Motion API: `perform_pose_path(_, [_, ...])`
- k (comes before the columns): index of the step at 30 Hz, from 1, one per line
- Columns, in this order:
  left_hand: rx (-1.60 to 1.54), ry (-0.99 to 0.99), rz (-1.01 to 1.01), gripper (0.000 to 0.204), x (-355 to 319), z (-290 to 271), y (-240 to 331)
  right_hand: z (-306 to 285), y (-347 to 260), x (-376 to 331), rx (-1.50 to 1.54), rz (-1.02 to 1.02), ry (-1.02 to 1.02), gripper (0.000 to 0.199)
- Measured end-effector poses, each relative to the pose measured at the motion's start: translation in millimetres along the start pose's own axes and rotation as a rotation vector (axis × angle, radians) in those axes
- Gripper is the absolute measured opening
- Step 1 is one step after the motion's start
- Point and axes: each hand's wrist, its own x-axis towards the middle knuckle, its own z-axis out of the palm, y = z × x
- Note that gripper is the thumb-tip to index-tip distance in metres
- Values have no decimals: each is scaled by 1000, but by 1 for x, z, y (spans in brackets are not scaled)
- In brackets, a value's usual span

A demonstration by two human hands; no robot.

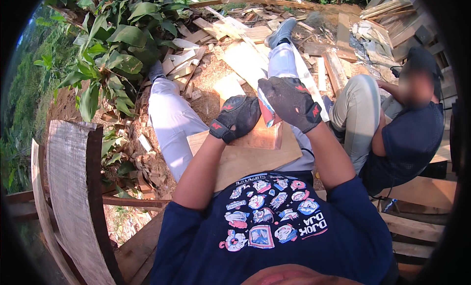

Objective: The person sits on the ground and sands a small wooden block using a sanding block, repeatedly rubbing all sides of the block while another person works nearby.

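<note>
Outdoors, wood scraps litter the ground point(216, 74) beside leafy plants. On the lap board point(255, 160) sits a small wood block point(262, 135); the gloved left hand point(236, 117) presses it, while the right hand point(292, 103) grips a folded abrasive sheet point(265, 108), seemingly mid-sanding. Next stroke needs steady pressure.

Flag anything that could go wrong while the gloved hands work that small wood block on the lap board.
1. The small wood block sits near the lap board's edge, steadied only by the left hand; it may slip off.
2. The right hand grips a blue-and-white folded sheet close to the left fingers, which it could scrape.
3. A seated co-worker's knee is close on the right; a wide stroke might hit it.
</note>
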Motion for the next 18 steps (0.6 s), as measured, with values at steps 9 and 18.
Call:
perform_pose_path(9, [-42, 106, 209, 16, 0, 1, -5, -4, 5, -7, 7, -125, -184, 58])
perform_pose_path(18, [-14, 19, 111, 20, -2, -12, 15, 13, 8, -28, 195, -183, -100, 52])
